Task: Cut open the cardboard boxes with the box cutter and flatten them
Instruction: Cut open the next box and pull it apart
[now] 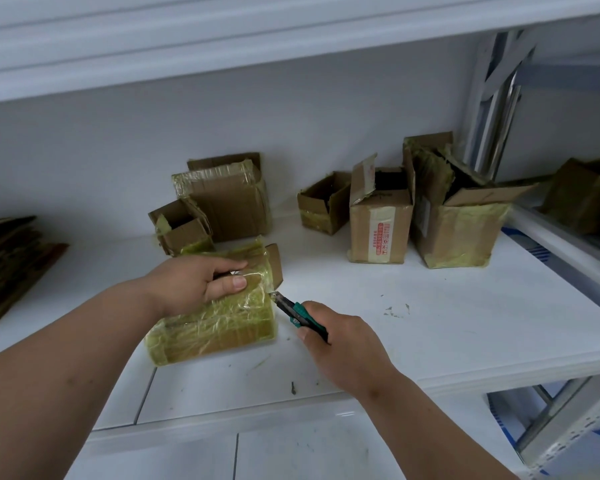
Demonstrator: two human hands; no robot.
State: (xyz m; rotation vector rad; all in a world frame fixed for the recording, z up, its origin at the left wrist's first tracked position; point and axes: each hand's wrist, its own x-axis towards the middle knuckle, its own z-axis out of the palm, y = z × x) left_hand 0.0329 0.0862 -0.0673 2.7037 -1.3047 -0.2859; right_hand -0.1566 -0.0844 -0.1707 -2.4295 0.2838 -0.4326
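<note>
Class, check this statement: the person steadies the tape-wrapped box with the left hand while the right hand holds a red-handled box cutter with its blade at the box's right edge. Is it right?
Not quite: the handle colour is wrong. The head view shows the box cutter has a green handle, not red. The rest stands: the left hand steadies the tape-wrapped box, and the right hand holds the cutter with its blade at the box's right edge.

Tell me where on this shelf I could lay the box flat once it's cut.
Bare shelf lies right of the box cutter, in front of the standing boxes; only small scraps there. The back is crowded, and the flattened stack fills the left end.
</note>
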